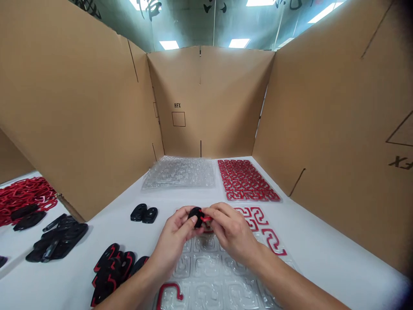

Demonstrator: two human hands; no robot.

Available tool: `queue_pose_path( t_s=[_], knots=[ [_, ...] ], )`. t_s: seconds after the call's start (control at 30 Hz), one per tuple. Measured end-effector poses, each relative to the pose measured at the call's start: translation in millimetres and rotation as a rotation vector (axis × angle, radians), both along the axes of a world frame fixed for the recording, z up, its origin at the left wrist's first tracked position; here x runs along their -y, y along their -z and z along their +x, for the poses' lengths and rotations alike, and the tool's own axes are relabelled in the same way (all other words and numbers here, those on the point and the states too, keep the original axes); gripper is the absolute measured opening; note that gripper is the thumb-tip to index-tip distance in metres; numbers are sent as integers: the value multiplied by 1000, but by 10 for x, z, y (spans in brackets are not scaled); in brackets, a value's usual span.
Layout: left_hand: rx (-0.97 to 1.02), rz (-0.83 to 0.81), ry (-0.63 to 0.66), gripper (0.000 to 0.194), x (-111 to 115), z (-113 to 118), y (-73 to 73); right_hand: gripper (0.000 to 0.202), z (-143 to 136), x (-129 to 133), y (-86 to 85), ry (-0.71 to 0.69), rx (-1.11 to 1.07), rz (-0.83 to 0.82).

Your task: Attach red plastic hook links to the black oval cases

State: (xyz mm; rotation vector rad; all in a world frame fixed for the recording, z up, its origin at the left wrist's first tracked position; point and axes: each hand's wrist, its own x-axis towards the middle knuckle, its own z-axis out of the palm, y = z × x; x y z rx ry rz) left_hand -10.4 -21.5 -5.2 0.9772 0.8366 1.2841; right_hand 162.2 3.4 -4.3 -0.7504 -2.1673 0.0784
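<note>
Between the thumb and fingers of my left hand (177, 234) is a small black plastic piece (195, 216) with a rounded end. My right hand (232, 228) pinches a thin red curved strip (206, 218) against the black piece's right side; how far the two are joined is hidden by the fingers. Both hands are above a clear plastic tray (208, 265) with moulded recesses. Several red strips (274, 242) lie in its right recesses, and another red strip (169, 289) lies at its near left.
Left of the tray are a pile of black pieces with red edging (111, 269) and two black pieces (144, 213). Farther left lie plain black pieces (60, 241) and heaped red strips (24, 196). Behind are clear trays (180, 172) and a filled red tray (247, 181). Cardboard walls (222, 99) enclose the table.
</note>
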Motion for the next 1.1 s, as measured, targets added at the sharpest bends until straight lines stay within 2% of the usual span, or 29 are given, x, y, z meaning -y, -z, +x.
queue_pose_path(
  t_s=[0.27,0.43,0.53,0.63,0.73,0.87,0.97,1.1],
  knots=[
    [12,26,-8,24,-19,-16,-6,13,-33,75,-64,-80,121,-103],
    [54,30,64,27,8,-32,-44,19,-43,98,-107,-81,49,-91],
    [32,46,43,32,-8,-67,-32,7,-49,88,-85,-62,-31,-117],
    [-109,131,-48,36,-30,-86,9,11,-49,46,-26,28,-129,-192],
    [-352,271,-173,46,-18,-74,54,14,-36,-20,21,123,-202,-320],
    [-599,462,-259,50,40,-65,68,23,-22,-72,24,130,-205,-331],
    [-662,543,-291,53,66,-81,43,20,-25,-69,19,120,-167,-329],
    [-630,542,-284,51,72,-86,13,20,-31,-72,55,133,-225,-411]
  ],
)
